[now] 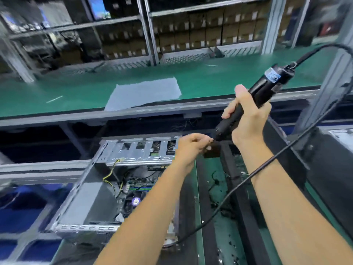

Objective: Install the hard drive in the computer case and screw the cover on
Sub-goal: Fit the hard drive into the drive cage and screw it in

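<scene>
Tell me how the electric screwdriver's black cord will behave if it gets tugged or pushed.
Probably floppy: the cord sags in a loose curve across the right forearm. It likely drags on the electric screwdriver, since it leaves the top end. It may snag the open computer case.

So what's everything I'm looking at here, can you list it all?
computer case: one, grey metal, cover off, lower left, circuit board and wires inside
electric screwdriver: one, black, upper right, tip angled down toward the left hand
cable: one, black, runs from the screwdriver's top end and crosses the right forearm
sheet: one, pale grey, on the green bench behind
bench: one, green top, across the middle
boxes: many, brown, on the rear shelves
left hand: fingers pinch something small at the screwdriver tip, too small to identify
right hand: grips the screwdriver body
</scene>
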Demonstrator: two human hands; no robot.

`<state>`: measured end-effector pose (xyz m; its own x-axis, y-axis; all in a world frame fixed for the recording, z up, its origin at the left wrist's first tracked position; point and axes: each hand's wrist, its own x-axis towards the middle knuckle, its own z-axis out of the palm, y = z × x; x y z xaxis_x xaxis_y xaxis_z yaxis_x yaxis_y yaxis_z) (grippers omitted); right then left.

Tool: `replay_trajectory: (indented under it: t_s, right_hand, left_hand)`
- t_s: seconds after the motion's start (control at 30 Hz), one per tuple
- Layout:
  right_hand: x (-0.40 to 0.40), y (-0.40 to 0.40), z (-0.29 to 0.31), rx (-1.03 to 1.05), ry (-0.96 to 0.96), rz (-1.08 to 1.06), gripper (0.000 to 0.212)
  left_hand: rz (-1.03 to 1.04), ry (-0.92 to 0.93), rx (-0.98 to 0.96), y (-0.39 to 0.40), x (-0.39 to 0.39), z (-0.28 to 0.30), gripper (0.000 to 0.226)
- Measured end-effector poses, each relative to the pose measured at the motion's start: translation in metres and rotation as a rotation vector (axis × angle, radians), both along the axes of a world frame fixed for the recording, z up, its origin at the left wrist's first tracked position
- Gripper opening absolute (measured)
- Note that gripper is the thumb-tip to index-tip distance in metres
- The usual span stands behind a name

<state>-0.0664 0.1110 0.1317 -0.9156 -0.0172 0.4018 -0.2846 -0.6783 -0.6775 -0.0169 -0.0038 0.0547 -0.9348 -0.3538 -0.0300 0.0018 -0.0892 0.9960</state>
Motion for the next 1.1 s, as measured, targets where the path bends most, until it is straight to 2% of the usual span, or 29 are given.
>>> replay_trajectory:
  t_s: [0.23,0.4,0.63,0.83,0.97,1.03,1.1]
  right_hand:
    - [0.02,-0.095,0.018,-0.009,-0.037,0.0,0.03]
    - [0.033,-0.153,0.015,0.02,-0.07,-0.005,0.027]
    - [0.033,-0.186,0.014,0.137,-0.084,-0.031,0.028]
    - [0.011,-0.192,0.006,0.258,-0.077,-0.043,0.029]
    - [-0.008,-0.192,-0.009,0.295,-0.066,-0.051,0.033]
    - [-0.017,-0.193,-0.018,0.328,-0.047,-0.065,0.028]
    - [-0.024,-0.195,-0.026,0.375,-0.02,-0.07,0.021]
  left_hand:
    - [-0.082,0.077,0.293,-0.095,0.035,-0.006,0.016]
    - [-0.053,0.081,0.357,-0.147,0.048,-0.017,0.017]
    - [-0.061,0.102,0.319,-0.173,0.046,-0.027,0.013]
    - [-0.09,0.122,0.114,-0.167,0.024,-0.034,0.026]
    - [-0.149,0.103,0.002,-0.17,0.007,-0.044,0.025]
    - [-0.161,0.081,-0.139,-0.174,-0.002,-0.051,0.026]
    - [-0.093,0.049,-0.384,-0.179,-0.011,-0.061,0.027]
